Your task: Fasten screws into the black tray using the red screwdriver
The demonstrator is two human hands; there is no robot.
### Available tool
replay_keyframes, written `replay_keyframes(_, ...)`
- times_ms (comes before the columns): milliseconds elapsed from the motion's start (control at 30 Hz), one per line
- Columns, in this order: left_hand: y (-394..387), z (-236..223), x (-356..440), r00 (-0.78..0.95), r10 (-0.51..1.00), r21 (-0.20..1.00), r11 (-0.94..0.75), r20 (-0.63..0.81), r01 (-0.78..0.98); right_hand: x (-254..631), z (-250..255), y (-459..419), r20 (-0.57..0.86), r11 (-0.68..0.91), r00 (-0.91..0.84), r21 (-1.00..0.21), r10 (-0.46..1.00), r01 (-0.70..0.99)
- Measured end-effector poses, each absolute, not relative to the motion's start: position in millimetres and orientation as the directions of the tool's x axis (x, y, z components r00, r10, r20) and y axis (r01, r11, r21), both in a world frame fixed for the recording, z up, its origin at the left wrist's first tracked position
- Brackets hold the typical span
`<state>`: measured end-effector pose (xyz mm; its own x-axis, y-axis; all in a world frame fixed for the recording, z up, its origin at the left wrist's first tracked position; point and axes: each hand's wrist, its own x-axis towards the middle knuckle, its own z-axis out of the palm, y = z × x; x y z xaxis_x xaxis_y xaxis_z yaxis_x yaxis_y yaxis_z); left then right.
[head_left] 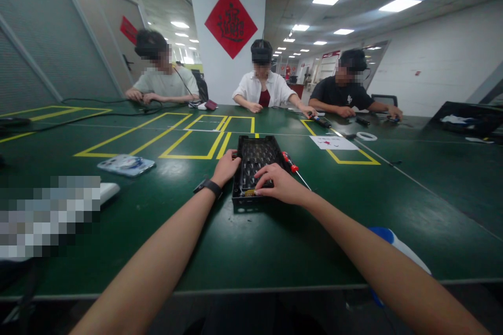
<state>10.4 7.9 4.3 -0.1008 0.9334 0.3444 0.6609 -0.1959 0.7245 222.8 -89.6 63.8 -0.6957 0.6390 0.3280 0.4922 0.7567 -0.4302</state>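
A black open-topped plastic case (236, 188) lies on the green table in front of me, with a grid-like pattern inside it. My left hand (227, 166), with a dark band on its wrist, grips the case's left wall near the middle. Over the near end, my right hand (277, 183) reaches in from the right with fingertips pinched at a small yellowish strip (249, 193). The strip sits inside the case, partly covered by the fingers. Against the right side of the case rests a screwdriver (291, 163) with a red and black handle, its shaft pointing toward me.
Yellow tape outlines mark the green table (188, 267). A patterned phone (126, 165) lies left, near a blurred-out white object (108, 192). A blue and white object (396, 246) is at right. Beyond are a paper sheet (333, 142), a tape roll (367, 136) and three seated people.
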Motion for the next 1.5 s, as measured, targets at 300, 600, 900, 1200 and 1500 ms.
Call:
replay_keyframes(300, 9.6, 3.1, 10.0, -0.09, 0.931, 0.724, -0.212, 0.355, 0.656, 222.5, 59.1, -87.7, 0.337, 0.795, -0.727, -0.362, 0.598, 0.486)
replay_keyframes(600, 8.3, 3.9, 10.1, -0.093, 0.93, 0.724, -0.21, 0.355, 0.658, 223.5, 62.2, -89.4, 0.359, 0.775, -0.695, -0.405, 0.623, 0.485)
replay_keyframes(900, 7.4, 5.4, 11.1, -0.109, 0.934, 0.731, -0.189, 0.339, 0.656, 222.7, 59.8, -88.1, 0.324, 0.773, -0.709, -0.375, 0.626, 0.511)
replay_keyframes(1200, 9.1, 4.1, 10.8, -0.104, 0.934, 0.726, -0.192, 0.342, 0.66, 223.7, 59.8, -87.4, 0.322, 0.792, -0.732, -0.37, 0.6, 0.486)
replay_keyframes(1500, 8.3, 4.6, 10.9, -0.109, 0.935, 0.729, -0.186, 0.338, 0.659, 222.8, 63.0, -90.5, 0.34, 0.79, -0.734, -0.434, 0.588, 0.432)
